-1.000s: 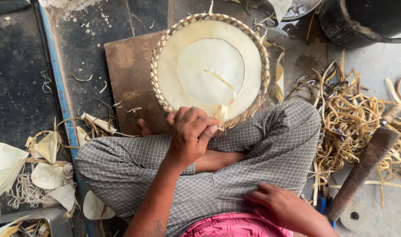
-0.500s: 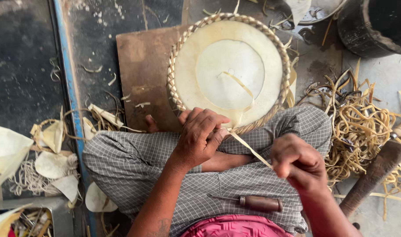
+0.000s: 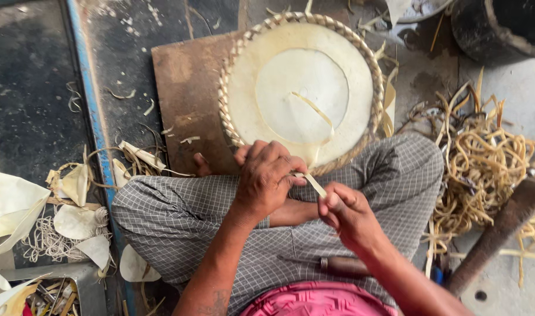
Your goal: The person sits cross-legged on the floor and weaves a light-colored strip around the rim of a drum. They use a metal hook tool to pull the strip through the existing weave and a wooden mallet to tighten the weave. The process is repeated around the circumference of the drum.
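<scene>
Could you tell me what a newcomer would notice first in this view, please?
The round pale disc with its braided rim, lying on a brown board at top centre, draws the eye first. Just below it, over the crossed legs, the left hand and right hand pinch a thin pale strip between them. A tangle of yellowish shavings sprawls on the right.

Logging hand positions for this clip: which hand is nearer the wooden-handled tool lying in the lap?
Right. The right hand is just above the tool, pinching the pale strip with its fingers. The left hand is farther up, by the round woven piece, holding the strip's other end.
</scene>
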